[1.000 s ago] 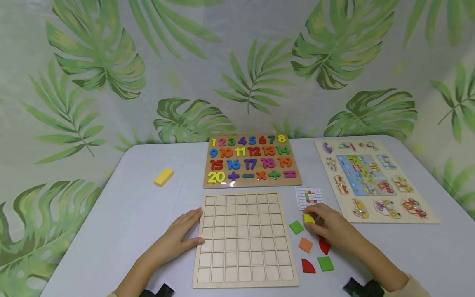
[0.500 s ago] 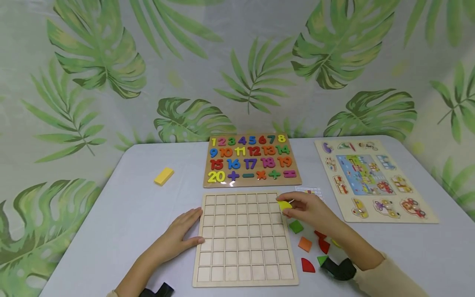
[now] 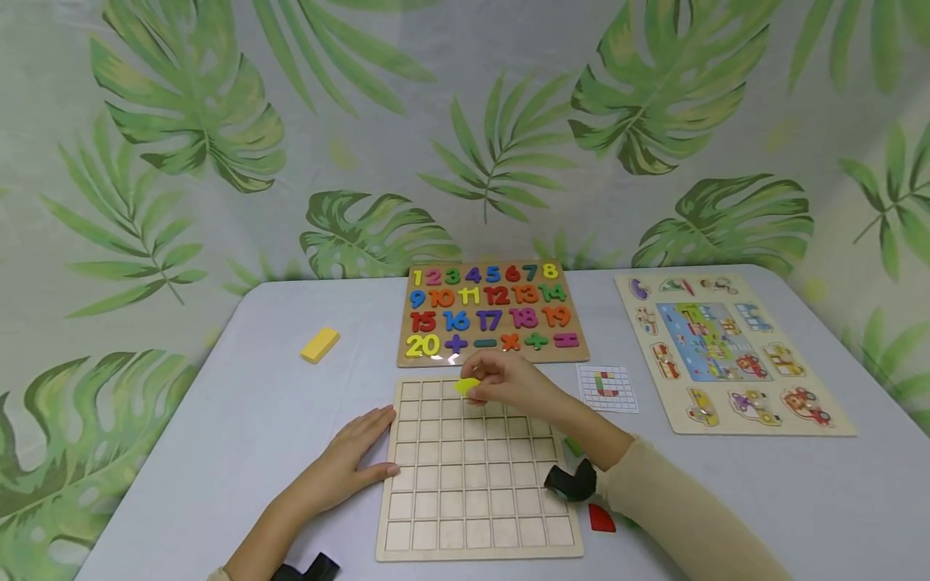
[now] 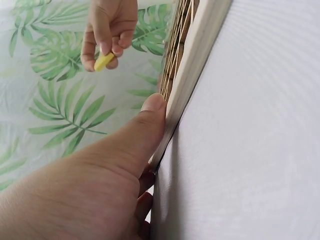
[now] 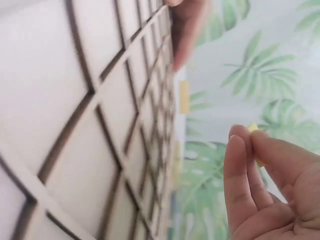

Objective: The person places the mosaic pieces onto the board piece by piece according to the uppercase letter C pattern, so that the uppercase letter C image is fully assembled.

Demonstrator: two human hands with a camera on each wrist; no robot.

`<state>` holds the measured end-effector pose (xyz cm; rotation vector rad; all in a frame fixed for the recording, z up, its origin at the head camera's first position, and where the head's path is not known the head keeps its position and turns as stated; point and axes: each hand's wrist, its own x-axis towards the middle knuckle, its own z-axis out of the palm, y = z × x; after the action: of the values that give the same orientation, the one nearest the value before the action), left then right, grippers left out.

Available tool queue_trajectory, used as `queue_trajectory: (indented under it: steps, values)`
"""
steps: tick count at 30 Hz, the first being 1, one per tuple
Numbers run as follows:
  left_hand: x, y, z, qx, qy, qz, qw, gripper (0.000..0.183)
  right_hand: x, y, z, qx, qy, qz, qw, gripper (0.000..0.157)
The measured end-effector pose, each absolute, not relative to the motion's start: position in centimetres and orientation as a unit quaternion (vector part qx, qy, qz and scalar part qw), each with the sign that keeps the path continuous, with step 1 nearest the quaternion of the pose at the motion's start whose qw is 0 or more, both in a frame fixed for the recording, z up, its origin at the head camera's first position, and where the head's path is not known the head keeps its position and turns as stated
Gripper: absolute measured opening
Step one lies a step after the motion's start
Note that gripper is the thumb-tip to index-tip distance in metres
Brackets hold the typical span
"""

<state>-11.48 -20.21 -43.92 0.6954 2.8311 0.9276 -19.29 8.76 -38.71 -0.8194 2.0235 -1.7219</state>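
A pale wooden grid board [image 3: 465, 507] lies flat on the white table. My left hand [image 3: 356, 458] rests along its left edge, fingers extended; in the left wrist view the thumb [image 4: 152, 107] touches the board's side. Over the upper rows of the grid, my right hand [image 3: 512, 383] pinches a yellow quarter-circle tile [image 3: 467, 388] between thumb and fingers. That tile is raised off the board in the left wrist view. A red quarter-circle tile [image 3: 601, 518] and a green tile [image 3: 573, 446] show at the board's right; the right forearm hides other tiles.
Behind the board sits a number puzzle [image 3: 494, 300]. A small printed pattern card [image 3: 607, 390] lies to its right, before a picture peg puzzle [image 3: 726, 355]. At the left is a yellow block [image 3: 320, 345]. A leaf-print cloth [image 3: 494, 161] hangs behind the table.
My right hand has picked up the yellow quarter-circle tile from the right of the board and carried it left over the upper grid. My left hand has stayed in place.
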Motion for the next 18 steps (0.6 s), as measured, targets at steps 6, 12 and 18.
queue_trajectory:
  steps: [6, 12, 18]
  values:
    - [-11.6, -20.1, -43.9, 0.23, 0.924, 0.302, 0.042, 0.079, -20.6, 7.4, -40.7, -0.289, 0.778, -0.53, 0.176, 0.017]
    - [-11.6, -20.2, -43.9, 0.233, 0.925, 0.299, 0.035, 0.08, -20.9, 7.0, -41.6, -0.314, 0.809, -0.465, 0.177, 0.016]
    - [-11.6, -20.2, -43.9, 0.237, 0.924, 0.298, 0.03, 0.078, -20.6, 6.3, -41.5, -0.342, 0.848, -0.382, 0.137, 0.017]
